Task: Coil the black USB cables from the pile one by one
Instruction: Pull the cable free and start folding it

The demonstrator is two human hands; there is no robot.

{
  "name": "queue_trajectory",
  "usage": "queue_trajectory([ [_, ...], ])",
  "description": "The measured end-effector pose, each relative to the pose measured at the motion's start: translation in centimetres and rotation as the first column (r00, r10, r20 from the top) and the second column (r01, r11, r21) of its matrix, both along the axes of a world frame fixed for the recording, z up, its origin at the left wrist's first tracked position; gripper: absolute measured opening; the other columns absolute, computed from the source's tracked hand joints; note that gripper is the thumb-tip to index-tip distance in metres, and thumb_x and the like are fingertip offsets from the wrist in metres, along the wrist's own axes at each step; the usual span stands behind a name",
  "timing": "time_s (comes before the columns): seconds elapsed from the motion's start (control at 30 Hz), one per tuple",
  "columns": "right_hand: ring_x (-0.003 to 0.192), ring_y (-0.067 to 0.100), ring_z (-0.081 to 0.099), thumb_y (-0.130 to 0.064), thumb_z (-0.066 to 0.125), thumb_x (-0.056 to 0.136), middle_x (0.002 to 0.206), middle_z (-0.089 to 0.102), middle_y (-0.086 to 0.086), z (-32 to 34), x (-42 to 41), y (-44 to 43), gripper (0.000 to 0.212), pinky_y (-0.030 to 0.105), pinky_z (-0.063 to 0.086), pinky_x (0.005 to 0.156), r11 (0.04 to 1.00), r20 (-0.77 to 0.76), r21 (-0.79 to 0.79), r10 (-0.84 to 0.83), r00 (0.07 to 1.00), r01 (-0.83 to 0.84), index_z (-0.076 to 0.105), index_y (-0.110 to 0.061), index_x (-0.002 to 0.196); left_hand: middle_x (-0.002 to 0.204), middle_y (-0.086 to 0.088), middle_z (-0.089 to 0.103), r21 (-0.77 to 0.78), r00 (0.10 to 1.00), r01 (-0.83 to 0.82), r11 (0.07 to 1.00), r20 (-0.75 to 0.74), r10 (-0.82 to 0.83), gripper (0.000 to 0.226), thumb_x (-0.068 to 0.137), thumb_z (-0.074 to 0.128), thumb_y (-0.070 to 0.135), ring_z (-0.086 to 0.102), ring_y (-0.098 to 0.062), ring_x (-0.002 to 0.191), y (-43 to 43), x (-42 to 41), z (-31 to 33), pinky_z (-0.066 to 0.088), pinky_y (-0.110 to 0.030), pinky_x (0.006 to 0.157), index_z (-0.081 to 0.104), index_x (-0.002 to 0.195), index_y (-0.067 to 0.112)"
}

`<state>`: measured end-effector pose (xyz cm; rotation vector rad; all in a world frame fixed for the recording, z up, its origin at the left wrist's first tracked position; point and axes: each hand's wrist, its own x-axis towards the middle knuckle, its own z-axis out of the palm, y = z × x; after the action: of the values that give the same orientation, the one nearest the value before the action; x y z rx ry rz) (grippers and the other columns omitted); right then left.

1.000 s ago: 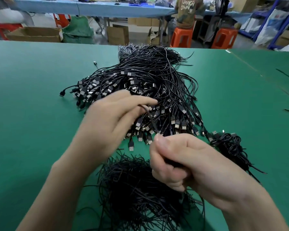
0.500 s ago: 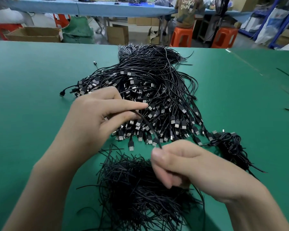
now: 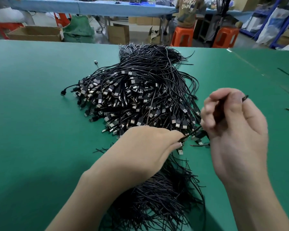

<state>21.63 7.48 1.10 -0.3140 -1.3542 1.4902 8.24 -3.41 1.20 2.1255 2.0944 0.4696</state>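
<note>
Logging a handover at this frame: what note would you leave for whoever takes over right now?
Left hand: pinches one black cable at the near edge of the cable pile.
Right hand: raised, fingers curled round the same cable's other stretch.
The pile sits on the green table; a heap of loose black strands lies nearer the person.
Done: no finished coil shows.
Left: coil this cable, then the rest of the pile.

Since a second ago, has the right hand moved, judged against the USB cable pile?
Yes. The right hand moved rightward and farther up the table, from the near edge of the USB cable pile to its right side.
</note>
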Motion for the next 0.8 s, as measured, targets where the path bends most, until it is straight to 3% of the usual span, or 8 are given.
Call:
queue_trajectory([
  [0.13,0.081,0.022,0.073,-0.023,0.035,0.112,0.09,0.073,0.004,-0.8,-0.5,-0.8,0.033,0.034,0.057,0.073,0.924,0.097,0.335,-0.227,0.969,0.183,0.064,-0.018,0.096,0.092,0.01,0.067,0.107,1.0,-0.022,0.994,0.021,0.019,0.041,0.108,0.022,0.043,0.062,-0.011,0.081,-0.6,0.2,1.1,0.05,-0.037,0.075,0.061,0.112,0.03],
  [0.27,0.07,0.01,0.07,-0.03,0.038,0.111,0.076,0.068,-0.012,-1.5,-0.3,-0.6,0.03,0.028,0.056,0.062,0.751,0.308,0.638,-0.452,0.837,0.171,0.063,-0.021,0.099,0.073,0.014,0.063,0.395,0.998,-0.024,0.918,0.063,-0.001,0.03,0.103,0.051,0.043,0.059,-0.006,0.067,-1.7,-1.4,2.0,0.049,-0.03,0.062,0.073,0.09,0.027],
  [0.37,0.05,0.011,0.054,-0.048,0.033,0.107,0.055,0.054,-0.008,-1.8,-0.3,-0.6,0.042,0.026,0.041,0.049,0.822,0.543,0.568,-0.342,0.766,-0.036,0.065,-0.03,0.085,0.065,0.014,0.053,0.559,0.989,-0.062,0.827,0.145,-0.024,0.025,0.101,0.063,0.036,0.052,-0.01,0.062,-2.2,-3.0,2.4,0.04,-0.023,0.061,0.075,0.083,0.022],
  [0.43,0.048,0.007,0.04,-0.057,0.027,0.105,0.053,0.042,-0.006,-1.5,-0.5,-1.1,0.059,0.02,0.032,0.05,0.916,0.635,0.313,-0.005,0.773,-0.252,0.069,-0.026,0.077,0.066,0.014,0.049,0.614,0.983,-0.11,0.782,0.185,-0.007,0.021,0.099,0.068,0.031,0.047,-0.008,0.064,-2.0,-3.7,2.2,0.034,-0.018,0.065,0.075,0.083,0.019],
  [0.53,0.051,0.009,0.032,-0.049,0.03,0.102,0.055,0.036,-0.005,-0.6,-0.7,-2.0,0.055,0.021,0.029,0.053,0.815,0.471,-0.056,0.531,0.704,-0.577,0.068,-0.018,0.077,0.072,0.01,0.058,0.618,0.956,-0.186,0.764,0.293,-0.005,0.016,0.099,0.066,0.027,0.054,-0.009,0.07,-1.5,-4.5,1.3,0.036,-0.017,0.067,0.075,0.09,0.018],
  [0.6,0.048,0.009,0.029,-0.032,0.039,0.102,0.054,0.037,-0.006,-0.1,-0.9,-2.7,0.037,0.022,0.026,0.048,0.692,0.241,-0.179,0.72,0.65,-0.7,0.066,-0.016,0.083,0.088,0.007,0.069,0.561,0.943,-0.176,0.808,0.331,-0.024,0.019,0.104,0.058,0.023,0.064,-0.011,0.085,-1.2,-4.3,0.6,0.044,-0.019,0.076,0.076,0.102,0.019],
  [0.7,0.041,0.004,0.036,-0.022,0.04,0.103,0.053,0.049,-0.007,0.4,-1.0,-3.1,0.029,0.017,0.032,0.044,0.635,-0.059,-0.23,0.747,0.662,-0.738,0.062,-0.013,0.088,0.102,0.014,0.071,0.421,0.937,-0.095,0.902,0.345,-0.062,0.03,0.109,0.046,0.025,0.067,-0.008,0.099,-0.6,-3.2,-0.2,0.052,-0.028,0.088,0.07,0.118,0.039],
  [0.8,0.05,0.007,0.057,-0.022,0.041,0.102,0.067,0.066,0.0,0.5,-0.9,-2.6,0.03,0.018,0.049,0.051,0.739,-0.171,-0.211,0.617,0.768,-0.64,0.067,-0.015,0.09,0.092,0.012,0.07,0.248,0.945,-0.044,0.968,0.324,-0.04,0.023,0.105,0.043,0.026,0.067,-0.011,0.089,-0.1,-1.9,-0.9,0.056,-0.037,0.083,0.057,0.107,0.044],
])
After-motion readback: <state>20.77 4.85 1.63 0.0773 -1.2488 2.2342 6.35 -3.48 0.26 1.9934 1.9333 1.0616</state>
